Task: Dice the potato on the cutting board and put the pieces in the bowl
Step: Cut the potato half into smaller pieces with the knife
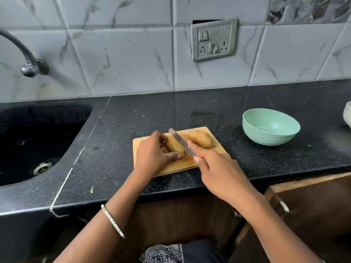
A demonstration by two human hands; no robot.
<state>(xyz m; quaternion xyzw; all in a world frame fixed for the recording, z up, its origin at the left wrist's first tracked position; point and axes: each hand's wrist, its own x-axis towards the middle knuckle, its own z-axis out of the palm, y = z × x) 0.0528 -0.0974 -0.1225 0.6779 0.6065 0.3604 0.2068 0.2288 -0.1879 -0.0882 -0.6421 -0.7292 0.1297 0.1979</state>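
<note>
Two brown potato pieces lie on a small wooden cutting board [218, 137]. My left hand [152, 154] grips the left potato piece [174, 146] between fingers and thumb. My right hand [214, 168] holds a knife [180, 139] by its hidden handle, the index finger laid along the blade's back. The blade runs between the two pieces, against the left one's right side. The right potato piece [201, 139] lies loose. A pale green bowl [270, 126] stands to the right of the board, with nothing visible inside.
The board sits on a black granite counter [266, 164]. A dark sink [38, 141] with a curved tap [28, 67] lies to the left. A white vessel's edge [348, 113] shows at the far right. A switch panel [213, 39] hangs on the tiled wall.
</note>
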